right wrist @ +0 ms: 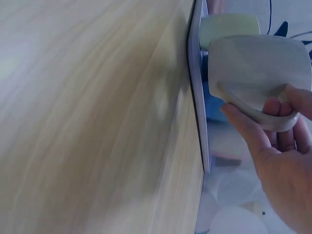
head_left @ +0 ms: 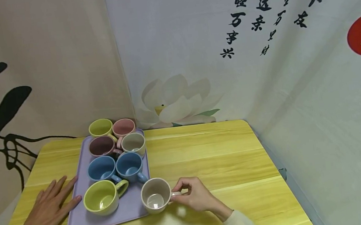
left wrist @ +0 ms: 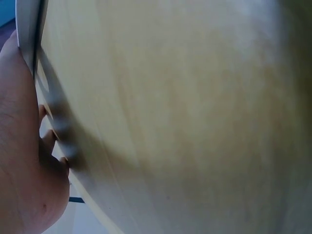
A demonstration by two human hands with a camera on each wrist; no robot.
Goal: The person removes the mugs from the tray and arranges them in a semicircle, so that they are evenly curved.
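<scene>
My right hand point(head_left: 195, 196) pinches the handle of an off-white mug point(head_left: 156, 197) between thumb and fingers. That mug is upright at the front right corner of a lilac tray point(head_left: 125, 217), partly past its edge; whether its base touches the tray, I cannot tell. In the right wrist view the handle of the off-white mug point(right wrist: 258, 63) faces the right hand point(right wrist: 282, 165). On the left, my left hand point(head_left: 51, 207) lies with straight spread fingers, its fingertips at the tray's left edge. A yellow-green mug point(head_left: 101, 199) stands on the tray between the hands.
Behind on the tray stand two blue mugs, left point(head_left: 101, 169) and right point(head_left: 129, 166), a dark purple mug point(head_left: 102, 145), a second off-white mug point(head_left: 133, 144), a pink mug point(head_left: 123, 127) and another yellow-green mug point(head_left: 100, 128). The wooden table point(head_left: 211, 149) ends at a curtain point(head_left: 175, 35).
</scene>
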